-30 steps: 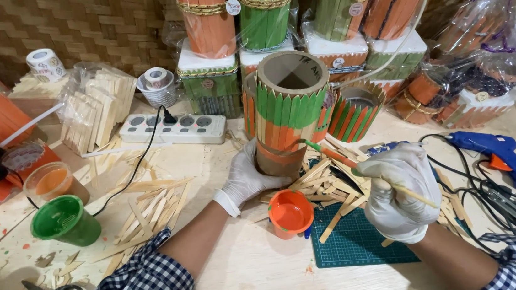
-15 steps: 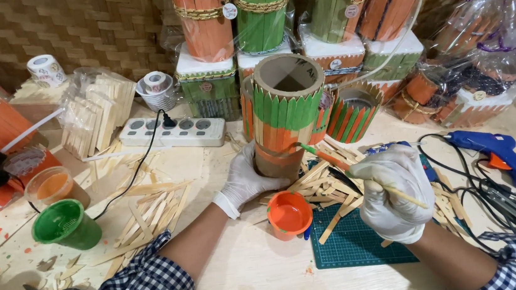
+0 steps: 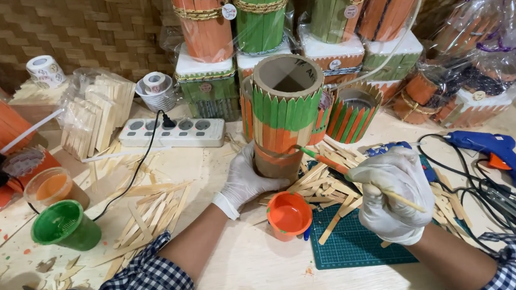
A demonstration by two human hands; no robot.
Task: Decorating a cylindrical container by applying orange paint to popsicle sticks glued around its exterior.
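The stick-clad cardboard tube (image 3: 284,120) is standing upright on the desk (image 3: 245,278), just behind the orange paint cup (image 3: 289,214). The left hand (image 3: 245,178) is gripping its base, fingers wrapped around it. The right hand (image 3: 395,195), fingers pinched on a paintbrush (image 3: 355,176), is touching the bristles to the tube's lower side.

Woven bamboo wall (image 3: 70,30), pale tabletop (image 3: 252,278)
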